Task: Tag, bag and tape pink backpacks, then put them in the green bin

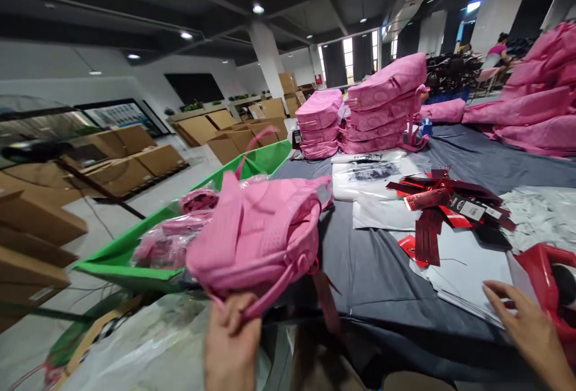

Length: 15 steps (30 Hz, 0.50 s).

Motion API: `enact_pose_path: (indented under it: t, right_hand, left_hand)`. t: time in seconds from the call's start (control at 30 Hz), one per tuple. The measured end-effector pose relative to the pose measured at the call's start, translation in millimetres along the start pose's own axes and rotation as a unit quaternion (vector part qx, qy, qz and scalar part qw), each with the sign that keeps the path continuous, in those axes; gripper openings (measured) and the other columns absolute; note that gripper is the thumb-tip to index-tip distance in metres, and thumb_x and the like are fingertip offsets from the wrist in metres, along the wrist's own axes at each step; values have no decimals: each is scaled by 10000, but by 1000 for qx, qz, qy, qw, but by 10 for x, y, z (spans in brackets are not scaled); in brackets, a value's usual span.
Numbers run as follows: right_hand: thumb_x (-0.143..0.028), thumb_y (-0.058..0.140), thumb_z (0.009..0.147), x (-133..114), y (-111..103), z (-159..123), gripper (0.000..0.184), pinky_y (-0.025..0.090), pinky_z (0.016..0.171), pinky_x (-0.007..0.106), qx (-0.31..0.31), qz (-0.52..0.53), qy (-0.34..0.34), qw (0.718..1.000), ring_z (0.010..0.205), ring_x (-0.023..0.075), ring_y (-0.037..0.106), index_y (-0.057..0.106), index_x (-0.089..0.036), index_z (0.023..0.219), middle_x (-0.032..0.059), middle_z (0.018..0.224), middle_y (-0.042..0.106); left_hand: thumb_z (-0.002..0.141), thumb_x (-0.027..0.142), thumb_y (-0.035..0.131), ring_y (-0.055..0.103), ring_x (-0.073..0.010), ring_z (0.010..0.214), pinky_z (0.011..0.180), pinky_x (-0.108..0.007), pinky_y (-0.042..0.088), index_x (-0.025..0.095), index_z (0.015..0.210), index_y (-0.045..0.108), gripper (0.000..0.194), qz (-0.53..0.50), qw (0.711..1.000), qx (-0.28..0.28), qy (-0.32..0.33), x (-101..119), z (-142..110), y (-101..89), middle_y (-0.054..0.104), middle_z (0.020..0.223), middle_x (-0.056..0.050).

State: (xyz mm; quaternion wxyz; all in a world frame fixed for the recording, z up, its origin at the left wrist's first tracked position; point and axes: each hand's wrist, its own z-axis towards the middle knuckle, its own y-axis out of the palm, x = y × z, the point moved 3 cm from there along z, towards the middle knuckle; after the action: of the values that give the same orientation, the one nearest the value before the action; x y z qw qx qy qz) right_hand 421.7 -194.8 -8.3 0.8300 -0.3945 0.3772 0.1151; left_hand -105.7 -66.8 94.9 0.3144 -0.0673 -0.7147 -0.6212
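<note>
My left hand (234,325) is closed around the edge or a strap of a pink backpack (261,217). The backpack is tilted over the table's near edge, its shoulder straps showing. A dark red tag dangles below it, blurred. Over a stack of white sheets (468,271) at the right, my right hand (524,319) is open with its fingers apart, holding nothing I can see. Whether its fingertips touch the sheets I cannot tell. Behind the sheets lies a pile of red and black hang tags (450,199).
A green-sided bin (130,268) with plastic-wrapped pink bags stands left. Stacked pink backpacks (382,109) line the table's far side, with white plastic bags (369,175) before them. A red container (546,277) is at right. Cardboard boxes (135,163) fill the floor behind.
</note>
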Motion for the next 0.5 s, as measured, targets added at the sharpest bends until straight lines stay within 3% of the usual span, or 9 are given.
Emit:
enact_pose_path:
  t: [0.03,0.1,0.17,0.23,0.33,0.4,0.5]
  right_hand:
    - [-896,539,725,142,-2,124,702,570,551,403,-15,-17,10,1000,669,271,675,713,-231,863,119,889,731]
    - [-953,570,616,339,61,308,766,582,640,461,-61,-45,18,997,708,305,680,709,-224,801,131,859,728]
    - [-972,559,590,425,157,394,757,576,683,481,-114,-69,20,991,727,319,678,698,-239,722,112,781,715]
    - [-980,498,635,423,214,411,747,563,679,478,-138,-88,22,986,717,319,672,692,-260,673,94,728,704]
    - [-976,399,709,298,197,416,764,551,686,489,-132,-113,-4,985,740,331,682,704,-275,692,103,774,729]
    - [-973,345,743,174,137,449,781,546,708,512,-119,-130,-34,984,777,346,692,699,-277,722,122,825,739]
    - [-965,304,779,29,-12,528,777,531,732,525,-76,-138,-74,985,798,353,697,667,-279,765,145,847,740]
  left_hand:
    - [1004,30,325,308,-50,364,460,-139,400,182,614,317,419,11,999,43,-21,-219,-137,-242,322,464,85]
    - [958,-13,347,306,-60,361,482,-176,434,183,601,249,420,48,966,224,-120,-646,-428,-672,266,456,82]
    - [966,-15,316,324,-54,362,504,-189,447,186,610,251,414,45,931,308,-188,-898,-667,-880,281,479,84]
    - [988,5,287,330,-45,371,514,-190,440,191,626,264,408,20,929,302,-215,-948,-799,-910,308,517,85]
    - [1004,38,293,332,-43,391,507,-190,413,201,639,267,400,0,941,244,-234,-813,-825,-802,305,556,85]
    - [1008,49,297,342,-46,403,501,-189,401,204,642,278,398,3,943,221,-250,-728,-749,-729,297,567,85]
    - [1007,55,315,334,-53,414,498,-189,410,198,664,343,374,53,940,240,-238,-675,-525,-759,345,579,80]
